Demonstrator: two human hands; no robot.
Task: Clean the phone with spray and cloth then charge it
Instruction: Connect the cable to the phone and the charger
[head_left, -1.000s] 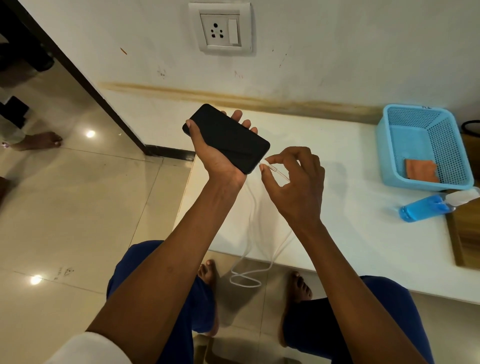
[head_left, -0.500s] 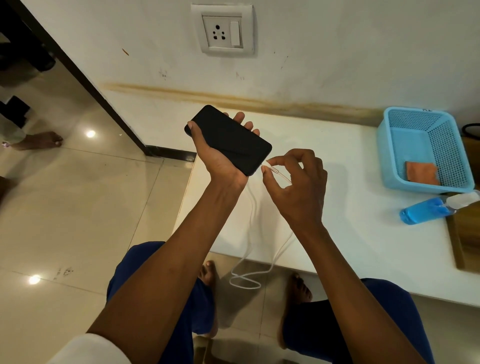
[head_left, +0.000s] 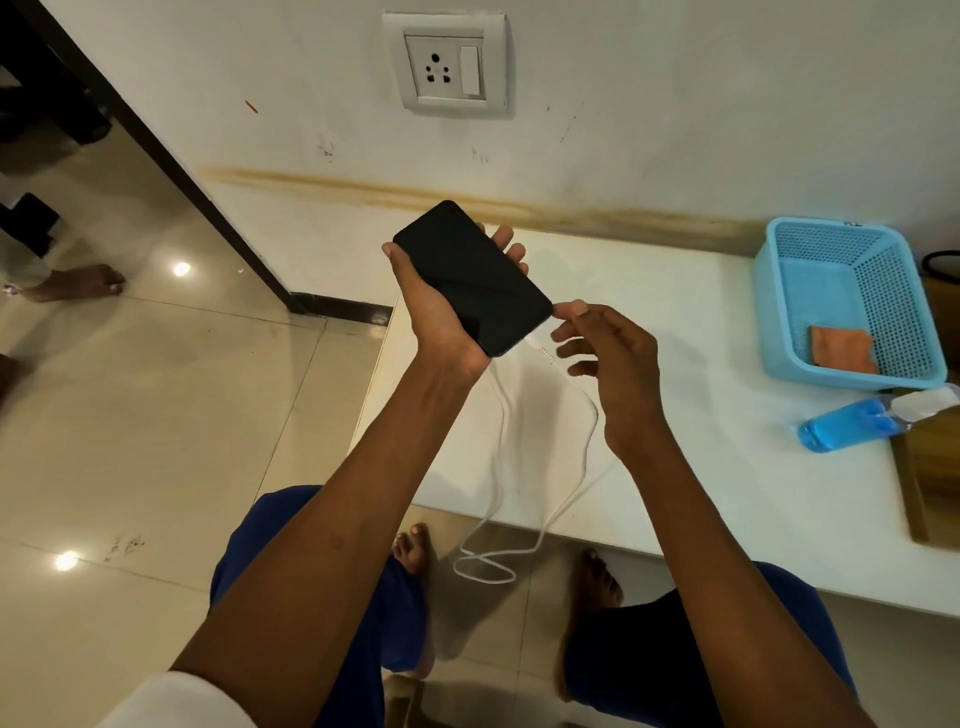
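Note:
My left hand (head_left: 441, 327) grips a black phone (head_left: 472, 275) with a dark screen, held up over the left end of the white table (head_left: 701, 493). A white charging cable (head_left: 498, 441) has its connector at the phone's lower end; from there it loops down over the table edge toward the floor. Just right of that end is my right hand (head_left: 613, 364), with fingers spread and relaxed and nothing in it. Its index fingertip is near the phone's corner. An orange cloth (head_left: 841, 348) lies in the blue basket (head_left: 904, 291). The blue spray bottle (head_left: 847, 428) lies on its side in front of the basket.
A wall socket with a switch (head_left: 447, 62) is on the wall above the table. A wooden board (head_left: 930, 493) sits at the table's right end. Someone's bare foot (head_left: 78, 283) stands on the tiled floor at the left. My own feet are under the table edge.
My right hand was pinching the cable connector at the phone's lower end; now it has let go and its fingers are spread. The phone has barely moved.

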